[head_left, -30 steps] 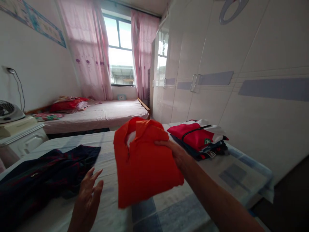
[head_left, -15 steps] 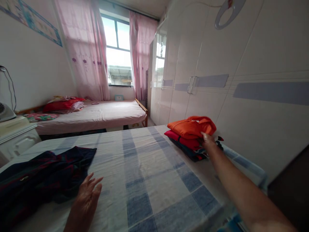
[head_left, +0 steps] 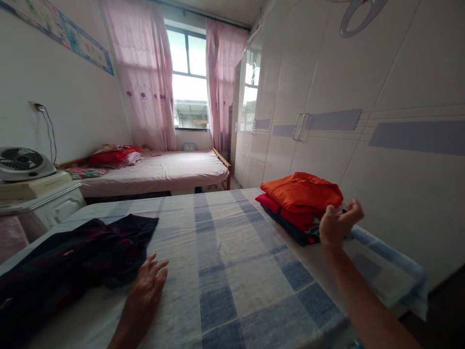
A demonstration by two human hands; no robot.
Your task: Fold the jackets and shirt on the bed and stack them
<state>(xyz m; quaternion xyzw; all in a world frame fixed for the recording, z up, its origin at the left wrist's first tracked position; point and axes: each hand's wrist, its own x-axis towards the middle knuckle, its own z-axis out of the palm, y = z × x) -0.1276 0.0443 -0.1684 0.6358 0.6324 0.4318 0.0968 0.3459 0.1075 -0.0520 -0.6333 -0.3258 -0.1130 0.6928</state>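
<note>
A glossy white wardrobe stands behind the soft orange fabric garment, and 2 sheer pink curtains hang well beyond it. The orange garment is folded into a plump, rounded, slightly creased bundle. It lies on top of a bright red folded garment, with dark folded clothing beneath that, all on a blue-and-white checked cloth sheet. Just beside the orange garment's near right edge, the right hand is half open, thumb apart and fingers loosely bent, grasping nothing visible; whether it touches the fabric I cannot tell. Well to the orange garment's left, the left hand is empty, fingers relaxed and slightly spread, near a rumpled dark navy garment with faint red streaks.
</note>
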